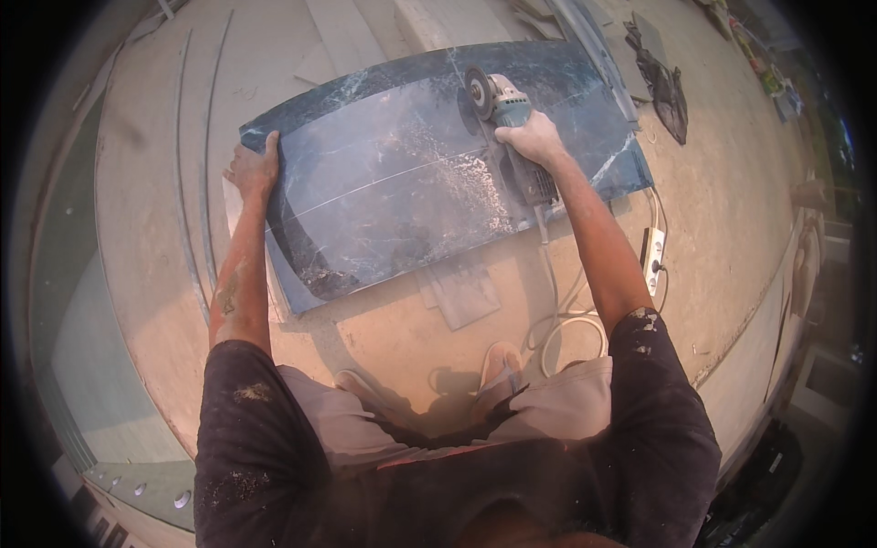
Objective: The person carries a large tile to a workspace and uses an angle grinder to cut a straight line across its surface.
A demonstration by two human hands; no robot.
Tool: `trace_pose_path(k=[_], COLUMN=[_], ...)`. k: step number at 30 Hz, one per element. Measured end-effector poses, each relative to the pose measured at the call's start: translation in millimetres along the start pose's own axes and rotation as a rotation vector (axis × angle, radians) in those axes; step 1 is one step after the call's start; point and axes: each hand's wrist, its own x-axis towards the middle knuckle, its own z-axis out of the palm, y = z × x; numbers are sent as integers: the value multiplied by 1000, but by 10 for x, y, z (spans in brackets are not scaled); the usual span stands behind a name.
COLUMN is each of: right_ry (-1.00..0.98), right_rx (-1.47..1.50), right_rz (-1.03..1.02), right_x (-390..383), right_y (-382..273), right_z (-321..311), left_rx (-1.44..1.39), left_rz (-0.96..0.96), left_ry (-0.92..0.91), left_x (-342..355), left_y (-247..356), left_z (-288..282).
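A dark blue marbled slab [365, 201] with pale veins lies in front of me, with a thin light line running across it and whitish dust on its surface. At its far left corner, my left hand [253, 167] grips the edge, thumb on top and the other fingers partly hidden over the side. My right hand [534, 139] is wrapped round an angle grinder [510, 102] above the right part of the slab. The grinder's round disc [477, 92] faces left. Whether the disc spins or touches the slab I cannot tell.
A white power strip [652, 260] with a plug lies right of the slab. Pale cable [575, 321] coils near my feet. Long thin rods [194, 173] lie at left. A dark crumpled bag [665, 87] is at far right. Flat offcuts [461, 294] lie below the slab.
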Motion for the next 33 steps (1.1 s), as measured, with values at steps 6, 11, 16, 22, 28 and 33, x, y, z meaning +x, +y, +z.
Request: trace_pose_path(k=[6,11,16,22,28,33], right_ry=[0,4,16,-2,-7,42], right_rx=[11,36,20,5,11,11], right_rz=[33,-7,-8,42,8,15], right_x=[111,184,138,153,272,298], right_y=[55,23,-11,-20,-17,-67], right_z=[23,27,25,16,22,64], left_rx=[-7,-7,3,-23,12,-5], left_rz=[-1,1,-8,0,-4,-4], left_ry=[-28,-15,-34,-21,-18,-19], left_x=[-8,4,11,-7,-9,-1], left_y=[40,26,16,27,46,10], left_z=[-8,3,2,14,26,19])
